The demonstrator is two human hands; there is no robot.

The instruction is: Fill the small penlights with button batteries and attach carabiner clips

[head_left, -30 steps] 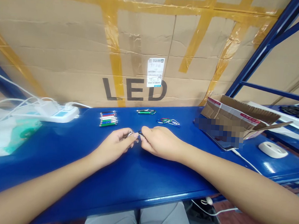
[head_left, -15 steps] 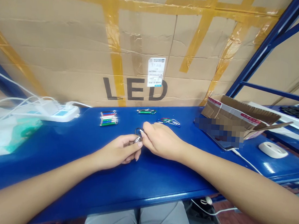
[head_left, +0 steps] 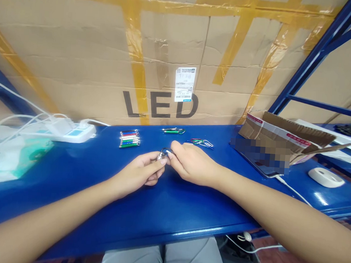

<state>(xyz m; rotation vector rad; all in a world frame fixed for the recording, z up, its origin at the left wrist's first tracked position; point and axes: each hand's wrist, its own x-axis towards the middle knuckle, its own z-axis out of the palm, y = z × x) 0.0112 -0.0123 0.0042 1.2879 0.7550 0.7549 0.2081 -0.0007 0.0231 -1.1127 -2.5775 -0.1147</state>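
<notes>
My left hand (head_left: pixel 139 172) pinches a small silvery metal cylinder (head_left: pixel 161 156), most of it hidden inside the fingers. Against its end my right hand (head_left: pixel 192 164) grips a dark carabiner (head_left: pixel 165 150), whose curved part shows between the two hands. The carabiner touches the cylinder's tip; whether it is hooked through cannot be told. Beyond my left hand lies a neat stack of small coloured metal tubes (head_left: pixel 129 138). Behind my right hand are several loose coloured carabiners (head_left: pixel 204 143). Farther back, green and dark tubes with carabiners attached (head_left: pixel 172 131) lie side by side.
A large taped cardboard box (head_left: pixel 102 62) stands along the back of the blue table (head_left: pixel 96 230). At left are a white power strip (head_left: pixel 85 133) and a plastic bag (head_left: pixel 8 156). At right sit an opened carton (head_left: pixel 277 134), a partly blurred phone (head_left: pixel 237 152) with cable and a white mouse (head_left: pixel 326 177).
The carabiner has tilted and come down closer onto the cylinder's end. My left hand has turned slightly upward, and the fingers have curled in. The view has shifted a little.
</notes>
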